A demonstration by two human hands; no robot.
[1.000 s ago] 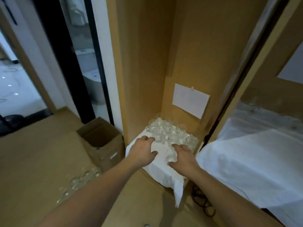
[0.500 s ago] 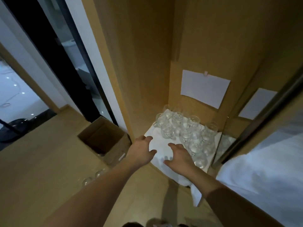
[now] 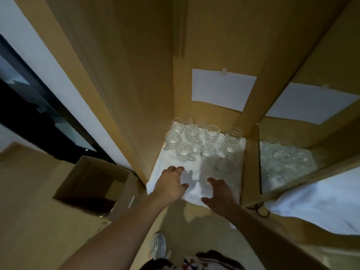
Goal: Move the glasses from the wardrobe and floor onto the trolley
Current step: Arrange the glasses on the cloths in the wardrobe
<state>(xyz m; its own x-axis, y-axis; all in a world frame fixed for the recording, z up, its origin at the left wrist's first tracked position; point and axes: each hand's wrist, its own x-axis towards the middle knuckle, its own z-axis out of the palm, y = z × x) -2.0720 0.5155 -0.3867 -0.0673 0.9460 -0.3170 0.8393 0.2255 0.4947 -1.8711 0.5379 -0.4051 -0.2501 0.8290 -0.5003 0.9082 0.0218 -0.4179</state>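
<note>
Several clear glass cups (image 3: 202,141) stand on a white cloth (image 3: 165,166) on the wardrobe's bottom shelf. One more glass (image 3: 224,166) sits nearer the front right, in shadow. My left hand (image 3: 171,182) hovers over the cloth's front edge with fingers spread and holds nothing. My right hand (image 3: 220,195) is beside it, also empty with relaxed fingers, just short of the near glass. A few glasses (image 3: 105,217) lie on the floor by the box, barely visible. The trolley is out of view.
An open cardboard box (image 3: 93,182) stands on the floor left of the wardrobe. A mirrored door (image 3: 282,162) on the right reflects the glasses. White bedding (image 3: 321,203) lies at right, with a dark cable (image 3: 261,211) beside it. My shoe (image 3: 158,246) is below.
The view has tilted down and closer to the shelf. Both hands have drawn slightly back toward the cloth's front edge and remain empty.
</note>
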